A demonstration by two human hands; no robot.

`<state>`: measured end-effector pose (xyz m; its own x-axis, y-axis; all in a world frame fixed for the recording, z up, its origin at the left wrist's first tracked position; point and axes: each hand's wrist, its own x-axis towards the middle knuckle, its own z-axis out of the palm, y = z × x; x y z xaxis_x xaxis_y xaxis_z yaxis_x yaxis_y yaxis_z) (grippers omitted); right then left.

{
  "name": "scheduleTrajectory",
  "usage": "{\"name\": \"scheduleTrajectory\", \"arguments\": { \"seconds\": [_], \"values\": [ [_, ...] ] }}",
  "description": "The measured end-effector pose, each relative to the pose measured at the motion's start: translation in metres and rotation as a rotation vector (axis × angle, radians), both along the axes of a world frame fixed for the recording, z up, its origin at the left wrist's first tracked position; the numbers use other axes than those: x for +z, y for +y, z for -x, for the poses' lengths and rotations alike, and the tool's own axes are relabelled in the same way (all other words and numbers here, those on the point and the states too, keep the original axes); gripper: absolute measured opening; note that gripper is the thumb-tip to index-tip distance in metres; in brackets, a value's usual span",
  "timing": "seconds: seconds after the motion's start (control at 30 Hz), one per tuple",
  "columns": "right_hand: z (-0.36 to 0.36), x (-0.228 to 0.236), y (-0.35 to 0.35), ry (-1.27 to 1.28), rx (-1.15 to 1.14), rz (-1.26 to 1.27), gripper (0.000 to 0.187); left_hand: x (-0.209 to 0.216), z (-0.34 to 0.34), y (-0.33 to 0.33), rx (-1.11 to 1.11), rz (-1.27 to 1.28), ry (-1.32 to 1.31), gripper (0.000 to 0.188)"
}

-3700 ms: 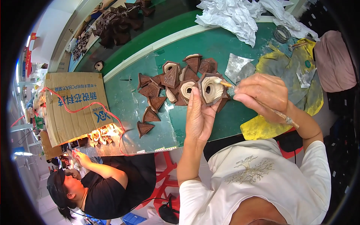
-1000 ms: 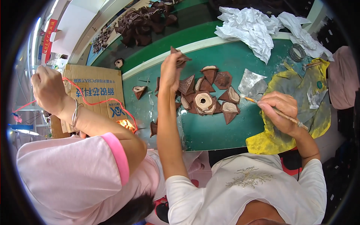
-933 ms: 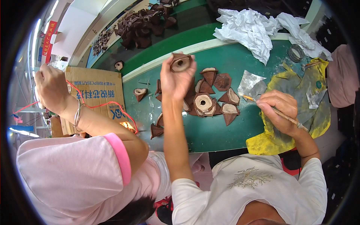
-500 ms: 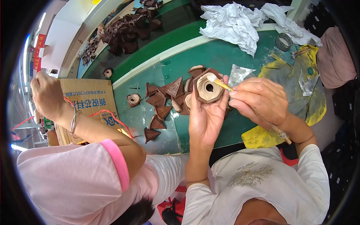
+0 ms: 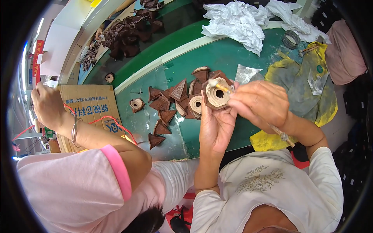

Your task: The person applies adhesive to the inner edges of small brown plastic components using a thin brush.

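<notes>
My left hand (image 5: 218, 132) holds up a brown many-sided piece (image 5: 211, 98) with a cream, ridged inside and a dark round hole in its middle. My fingers support it from below and behind. Pinched in my right hand (image 5: 264, 101) is a paintbrush (image 5: 286, 138), its worn handle slanting down to the right. The brush's pale bristles lie on the upper left of the cream inside. Behind and left of my left hand sits a cluster of brown pointed pieces (image 5: 178, 91), with a similar cream-centred piece (image 5: 195, 105) among them.
A co-worker's arm (image 5: 105, 136) reaches over a cardboard box (image 5: 91, 103) with red wires at left. A pile of brown pieces (image 5: 124, 39) lies beyond the white rail. White crumpled paper (image 5: 237, 25), a glass jar (image 5: 291, 39) and a stained yellow cloth (image 5: 326, 106) lie to the right.
The brush tip has shifted left along the cream inside. My left hand and the brown piece have moved slightly right, uncovering more of the cream-centred piece behind.
</notes>
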<state>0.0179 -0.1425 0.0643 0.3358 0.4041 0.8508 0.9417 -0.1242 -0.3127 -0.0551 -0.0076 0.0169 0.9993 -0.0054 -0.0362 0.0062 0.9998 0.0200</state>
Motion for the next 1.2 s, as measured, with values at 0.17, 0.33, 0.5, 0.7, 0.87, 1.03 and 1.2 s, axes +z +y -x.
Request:
{"name": "scheduleTrajectory", "arguments": {
  "seconds": [0.17,0.33,0.5,0.7,0.87,1.03,1.2],
  "values": [
    [-0.001,0.002,-0.006,0.001,-0.085,0.039,0.018,-0.002,-0.001,0.000,0.013,-0.003,0.010,0.046],
    [0.005,-0.008,0.003,0.008,0.016,-0.007,0.020,0.003,-0.001,-0.003,0.016,-0.192,0.264,0.047],
    [0.007,-0.012,0.000,-0.026,0.057,0.010,0.020,0.000,0.000,-0.001,-0.028,-0.197,0.220,0.048],
    [-0.006,-0.008,-0.010,-0.067,-0.011,0.082,0.021,-0.010,0.003,0.002,0.001,-0.041,0.085,0.049],
    [-0.006,-0.010,-0.023,-0.022,0.025,0.166,0.019,-0.005,-0.002,0.001,0.003,-0.214,0.247,0.049],
    [-0.008,-0.006,-0.026,-0.001,0.040,0.183,0.017,-0.006,-0.002,-0.001,0.018,-0.230,0.272,0.048],
    [-0.005,0.000,-0.032,0.205,0.219,0.210,0.014,-0.011,-0.001,-0.001,0.028,-0.260,0.236,0.048]
  ]
}}
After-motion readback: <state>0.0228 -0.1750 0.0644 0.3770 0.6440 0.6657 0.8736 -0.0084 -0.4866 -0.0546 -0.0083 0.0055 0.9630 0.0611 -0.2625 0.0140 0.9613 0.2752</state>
